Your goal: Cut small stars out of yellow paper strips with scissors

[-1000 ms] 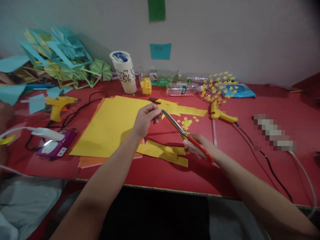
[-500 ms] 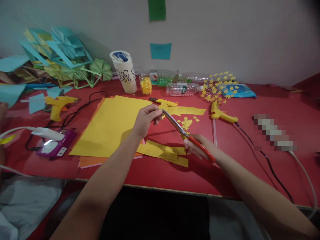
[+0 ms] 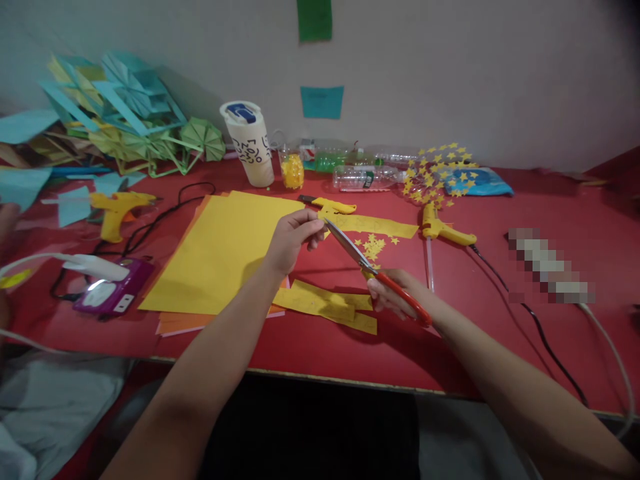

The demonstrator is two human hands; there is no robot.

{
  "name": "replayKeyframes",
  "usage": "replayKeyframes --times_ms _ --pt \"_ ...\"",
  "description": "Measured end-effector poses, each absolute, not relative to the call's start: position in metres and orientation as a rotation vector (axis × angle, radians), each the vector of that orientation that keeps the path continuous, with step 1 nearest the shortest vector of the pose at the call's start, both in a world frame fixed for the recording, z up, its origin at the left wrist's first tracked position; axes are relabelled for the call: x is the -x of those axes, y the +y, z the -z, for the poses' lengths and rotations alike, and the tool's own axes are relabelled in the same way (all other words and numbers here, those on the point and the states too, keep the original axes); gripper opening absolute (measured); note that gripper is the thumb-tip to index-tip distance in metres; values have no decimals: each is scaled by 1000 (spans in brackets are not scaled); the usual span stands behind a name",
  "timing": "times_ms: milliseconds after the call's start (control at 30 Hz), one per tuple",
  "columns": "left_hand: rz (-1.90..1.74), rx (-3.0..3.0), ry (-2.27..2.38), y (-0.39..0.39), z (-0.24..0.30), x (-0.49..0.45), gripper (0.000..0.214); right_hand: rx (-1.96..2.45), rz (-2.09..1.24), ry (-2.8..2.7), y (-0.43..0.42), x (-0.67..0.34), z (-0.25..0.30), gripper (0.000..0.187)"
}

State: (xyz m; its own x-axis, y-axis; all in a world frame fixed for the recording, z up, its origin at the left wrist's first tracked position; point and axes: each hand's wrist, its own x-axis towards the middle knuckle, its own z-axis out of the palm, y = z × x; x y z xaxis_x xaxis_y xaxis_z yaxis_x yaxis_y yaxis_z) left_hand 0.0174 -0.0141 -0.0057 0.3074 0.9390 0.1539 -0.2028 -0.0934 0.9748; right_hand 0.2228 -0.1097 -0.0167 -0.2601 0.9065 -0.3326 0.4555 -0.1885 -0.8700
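Note:
My left hand (image 3: pixel 296 240) pinches the end of a yellow paper strip (image 3: pixel 385 225), which stretches away to the right above the red table. Red-handled scissors (image 3: pixel 357 252) are gripped in my right hand (image 3: pixel 395 293), their blade tips touching the paper close by my left fingertips. Faint drawn lines show on the strip. Below it lies a small heap of cut yellow paper stars (image 3: pixel 374 247). More yellow strips (image 3: pixel 325 301) rest nearer the table's front edge, beside a stack of yellow sheets (image 3: pixel 215 253) with orange ones underneath.
A yellow glue gun (image 3: pixel 443 230) lies to the right, another glue gun (image 3: pixel 117 212) to the left by a purple power strip (image 3: pixel 113 290). Behind stand a white tumbler (image 3: pixel 249 147), plastic bottles (image 3: pixel 365 177) and a utility knife (image 3: pixel 330 205). Another person's hand (image 3: pixel 7 223) shows at the left edge.
The free right end of the paper strip has swung slightly down and to the right. Both hands and the scissors hold nearly the same position.

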Motion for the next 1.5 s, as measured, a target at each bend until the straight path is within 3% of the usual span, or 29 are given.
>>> replayKeyframes --times_ms 1500 --pt "-1211 -1337 832 -11 5 -15 9 1659 -1486 -1636 -108 -221 5 47"
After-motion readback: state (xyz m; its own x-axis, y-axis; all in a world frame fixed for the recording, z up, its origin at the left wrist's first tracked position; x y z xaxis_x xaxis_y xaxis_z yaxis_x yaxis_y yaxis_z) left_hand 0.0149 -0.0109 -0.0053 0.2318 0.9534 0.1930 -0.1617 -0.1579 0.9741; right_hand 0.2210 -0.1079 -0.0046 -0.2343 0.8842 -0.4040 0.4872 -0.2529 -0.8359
